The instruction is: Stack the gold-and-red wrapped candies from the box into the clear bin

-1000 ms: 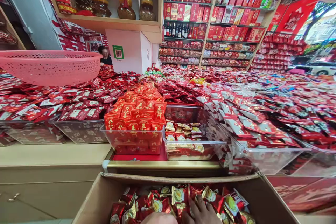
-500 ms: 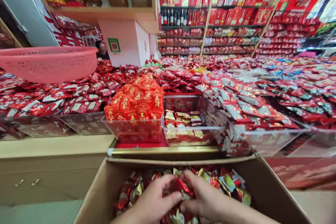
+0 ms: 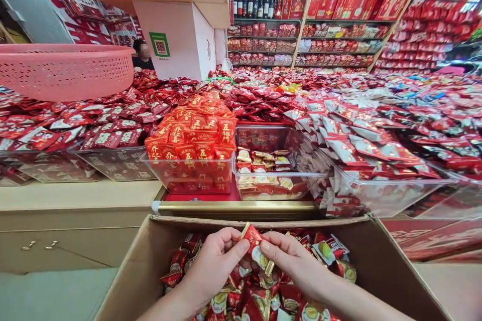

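Both hands hold one small red-and-gold candy packet (image 3: 256,247) over an open cardboard box (image 3: 130,271). My left hand (image 3: 216,263) pinches its left side between thumb and fingers. On its right side my right hand (image 3: 291,258) has its thumb pressed against the wrapper. Below them the box holds many loose packets (image 3: 259,303) of the same kind, red with gold ends and a yellow fruit picture. Just beyond the box stands a clear plastic bin (image 3: 280,180) with similar packets in neat rows at its front.
Left of that bin, another clear bin (image 3: 188,178) is heaped with orange-red packets. A right-hand bin (image 3: 391,193) overflows with white-and-red packets. A pink basket (image 3: 68,72) rests on the candy at left. Behind, a person (image 3: 143,55) is partly visible near shelves (image 3: 297,45) of goods.
My hands have come up slightly from among the loose packets, and the one packet now shows clearly between them. The camera view has tilted downward.
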{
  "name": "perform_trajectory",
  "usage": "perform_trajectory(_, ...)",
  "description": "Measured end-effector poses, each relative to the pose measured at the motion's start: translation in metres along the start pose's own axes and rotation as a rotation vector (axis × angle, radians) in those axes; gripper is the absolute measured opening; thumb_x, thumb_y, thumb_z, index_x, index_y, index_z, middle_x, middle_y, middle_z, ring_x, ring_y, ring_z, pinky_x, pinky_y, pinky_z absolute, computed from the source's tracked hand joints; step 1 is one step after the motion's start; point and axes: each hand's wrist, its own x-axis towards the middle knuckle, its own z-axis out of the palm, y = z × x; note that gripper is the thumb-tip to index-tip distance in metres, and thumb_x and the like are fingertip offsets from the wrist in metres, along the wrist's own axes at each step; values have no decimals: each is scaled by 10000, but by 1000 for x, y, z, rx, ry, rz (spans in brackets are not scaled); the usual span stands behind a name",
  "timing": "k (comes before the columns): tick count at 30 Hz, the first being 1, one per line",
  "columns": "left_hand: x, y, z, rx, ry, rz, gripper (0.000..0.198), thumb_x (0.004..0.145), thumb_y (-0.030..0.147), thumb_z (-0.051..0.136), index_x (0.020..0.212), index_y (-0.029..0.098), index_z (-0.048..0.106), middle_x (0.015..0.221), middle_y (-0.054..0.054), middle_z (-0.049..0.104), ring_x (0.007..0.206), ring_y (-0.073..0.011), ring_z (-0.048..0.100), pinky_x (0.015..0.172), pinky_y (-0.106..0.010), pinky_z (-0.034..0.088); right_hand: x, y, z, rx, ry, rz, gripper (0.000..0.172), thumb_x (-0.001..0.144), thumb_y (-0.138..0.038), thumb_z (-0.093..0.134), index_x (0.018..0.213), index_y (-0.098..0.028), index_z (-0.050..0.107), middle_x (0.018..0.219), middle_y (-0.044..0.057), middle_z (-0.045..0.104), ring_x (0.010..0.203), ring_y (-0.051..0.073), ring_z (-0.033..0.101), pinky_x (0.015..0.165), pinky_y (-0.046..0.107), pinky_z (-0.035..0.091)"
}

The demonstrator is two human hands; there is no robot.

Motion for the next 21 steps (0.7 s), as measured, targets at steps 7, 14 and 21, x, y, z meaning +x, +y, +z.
perform_trajectory(7, 0, -1, -3, -73, -55, 48, 214, 722, 338, 632, 740, 128, 593, 648, 11, 583, 599, -101, 505, 550, -202, 404, -7, -6, 2, -218, 41, -153, 275, 789, -360, 513, 993, -189, 582, 754, 19, 584, 659, 120, 507, 609, 232, 415)
perform_trajectory(14, -7, 2, 3, -250, -73, -64, 382, 686, 292, 666, 1006, 188, 485, 814, -11, 613, 719, -135, 559, 649, -245, 428, -14, -22, -1, -526, 2, -408, 361, 672, -307, 652, 1016, -222, 579, 1100, 77, 500, 989, 181, 478, 841, 282, 387)
perform_trajectory(21, -11, 12, 3, -131, 42, 68, 488, 702, 154, 630, 1126, 212, 398, 831, 19, 623, 755, -110, 552, 700, -210, 431, -9, -12, 5, -101, 139, -66, 246, 695, -324, 627, 704, -175, 432, 618, -33, 490, 551, 79, 444, 510, 196, 357)
